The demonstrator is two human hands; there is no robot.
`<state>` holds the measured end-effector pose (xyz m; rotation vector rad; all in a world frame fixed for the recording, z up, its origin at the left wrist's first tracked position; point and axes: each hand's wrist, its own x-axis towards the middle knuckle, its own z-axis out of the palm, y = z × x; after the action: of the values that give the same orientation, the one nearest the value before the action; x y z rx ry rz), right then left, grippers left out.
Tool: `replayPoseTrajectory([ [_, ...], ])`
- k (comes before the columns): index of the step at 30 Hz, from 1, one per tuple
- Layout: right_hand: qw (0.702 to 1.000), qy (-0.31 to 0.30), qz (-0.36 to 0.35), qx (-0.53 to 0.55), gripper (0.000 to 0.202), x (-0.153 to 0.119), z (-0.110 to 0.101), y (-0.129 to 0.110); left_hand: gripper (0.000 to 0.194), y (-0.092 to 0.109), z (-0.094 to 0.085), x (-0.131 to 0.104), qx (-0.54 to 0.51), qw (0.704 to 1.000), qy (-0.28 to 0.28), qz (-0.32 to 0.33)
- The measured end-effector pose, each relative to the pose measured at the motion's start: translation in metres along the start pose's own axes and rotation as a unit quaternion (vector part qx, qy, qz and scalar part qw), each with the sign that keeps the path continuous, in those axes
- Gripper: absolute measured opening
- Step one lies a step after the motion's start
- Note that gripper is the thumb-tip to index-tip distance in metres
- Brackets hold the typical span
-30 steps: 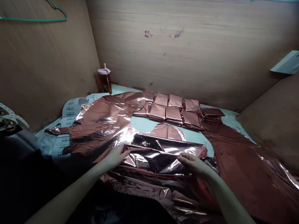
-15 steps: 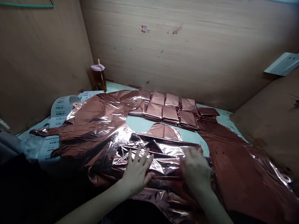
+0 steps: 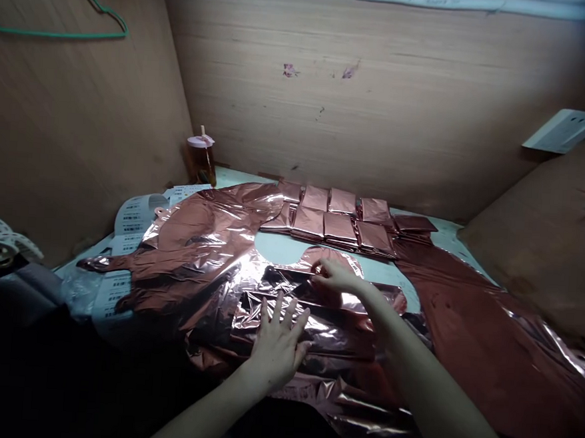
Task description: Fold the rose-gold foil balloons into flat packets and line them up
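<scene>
- Brown wood-grained walls [image 3: 232, 75], at the back and both sides.
- Smooth pale-green desk [image 3: 276, 247], largely covered by shiny copper foil sheets [image 3: 470, 325].
- Folded copper foil strip [image 3: 339, 329], front centre, atop other foil.
- Left hand [image 3: 277, 348]: fingers spread, flat on that strip.
- Right hand [image 3: 339, 277]: fingers curled, just beyond it; cannot tell whether gripping.

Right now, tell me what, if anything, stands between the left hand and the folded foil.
Nothing visible does: the left hand lies spread on the folded foil. The right hand is farther back, out of its way.
</scene>
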<state>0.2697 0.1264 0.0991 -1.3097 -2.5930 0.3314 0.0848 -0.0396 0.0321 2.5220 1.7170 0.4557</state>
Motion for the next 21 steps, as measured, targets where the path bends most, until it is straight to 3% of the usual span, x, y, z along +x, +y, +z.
replayPoseTrajectory([
  [2, 0.999, -0.020, -0.039, 0.011, 0.017, 0.018, -0.010, -0.013, 0.056, 0.002, -0.002, 0.000, -0.006, 1.000, 0.002, -0.003],
  [4, 0.998, -0.010, -0.067, 0.002, 0.013, 0.008, -0.014, -0.028, 0.055, 0.007, -0.005, 0.000, -0.006, 1.000, 0.001, -0.011],
  [6, 0.997, 0.004, -0.077, -0.017, 0.015, -0.025, -0.006, -0.046, 0.048, 0.014, -0.008, 0.001, -0.005, 0.999, -0.018, -0.032],
  [8, 0.995, 0.024, -0.089, -0.038, 0.021, -0.070, 0.015, -0.062, 0.035, 0.015, -0.014, 0.000, -0.020, 0.996, -0.062, -0.053],
  [11, 0.984, 0.113, -0.112, -0.081, 0.031, -0.131, 0.059, -0.074, 0.030, -0.006, -0.025, -0.006, -0.035, 0.993, -0.084, -0.072],
  [13, 0.975, 0.166, -0.104, -0.108, 0.039, -0.156, 0.084, -0.074, 0.040, -0.031, -0.032, -0.015, -0.007, 0.993, -0.027, -0.116],
  [16, 0.975, 0.183, -0.067, -0.111, 0.044, -0.166, 0.104, -0.071, 0.058, -0.049, -0.038, -0.026, 0.044, 0.962, 0.149, -0.225],
  [18, 0.976, 0.187, -0.050, -0.101, 0.043, -0.162, 0.109, -0.074, 0.054, -0.031, -0.033, -0.028, 0.047, 0.953, 0.226, -0.197],
  [19, 0.975, 0.193, -0.045, -0.096, 0.043, -0.161, 0.109, -0.078, 0.053, -0.016, -0.027, -0.027, 0.040, 0.961, 0.225, -0.154],
  [21, 0.975, 0.202, -0.037, -0.085, 0.045, -0.163, 0.105, -0.088, 0.052, 0.016, -0.013, -0.019, 0.025, 0.983, 0.150, -0.100],
])
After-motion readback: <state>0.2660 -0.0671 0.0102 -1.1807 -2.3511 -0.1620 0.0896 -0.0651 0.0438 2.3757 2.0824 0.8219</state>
